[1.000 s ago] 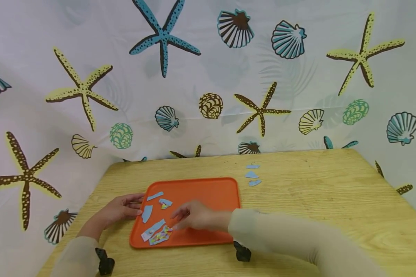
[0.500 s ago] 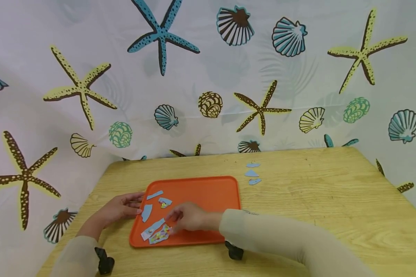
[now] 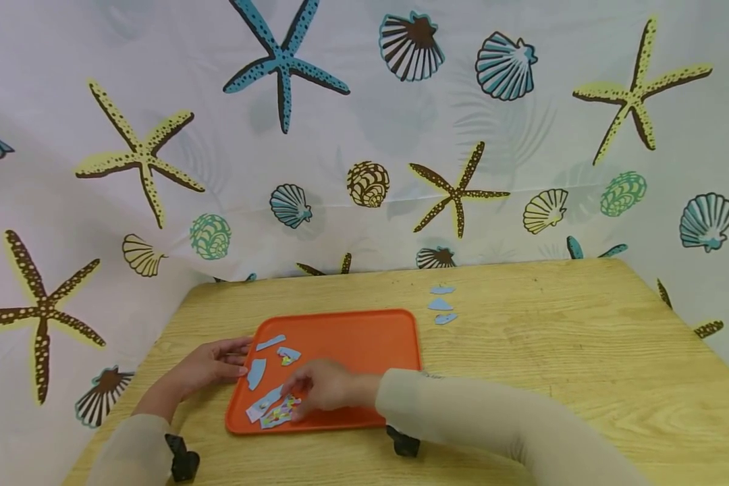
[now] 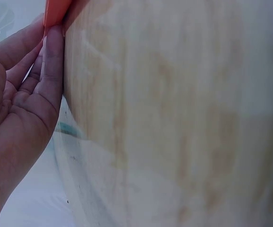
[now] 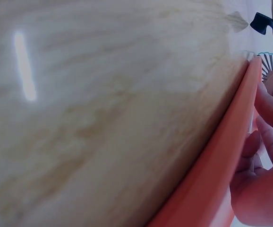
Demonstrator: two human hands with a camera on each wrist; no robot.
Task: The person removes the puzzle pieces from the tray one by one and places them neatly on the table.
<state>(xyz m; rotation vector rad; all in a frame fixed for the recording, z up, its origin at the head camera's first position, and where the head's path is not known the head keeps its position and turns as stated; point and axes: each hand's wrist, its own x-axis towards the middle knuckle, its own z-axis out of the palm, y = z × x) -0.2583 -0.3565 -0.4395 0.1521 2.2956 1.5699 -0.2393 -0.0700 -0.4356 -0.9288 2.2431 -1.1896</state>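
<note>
My left hand holds the left rim of an orange tray; in the left wrist view its thumb and fingers meet at the tray's edge. Over the tray's front left, my right hand is low, its index finger and thumb spread apart at the upper end of a multicoloured paper piece. Beside that piece lies a pale blue strip. Farther back on the tray are a plain blue piece, a narrow blue strip and a small partly coloured piece.
Three more blue pieces, among them a triangular one, lie in a column on the wooden table behind the tray's right corner. A curtain printed with starfish and shells hangs along the back and sides.
My right hand has shifted slightly left, its fingertips now closer over the multicoloured piece and the strip. The left hand stays at the rim, and the pieces lie nearly as before.
</note>
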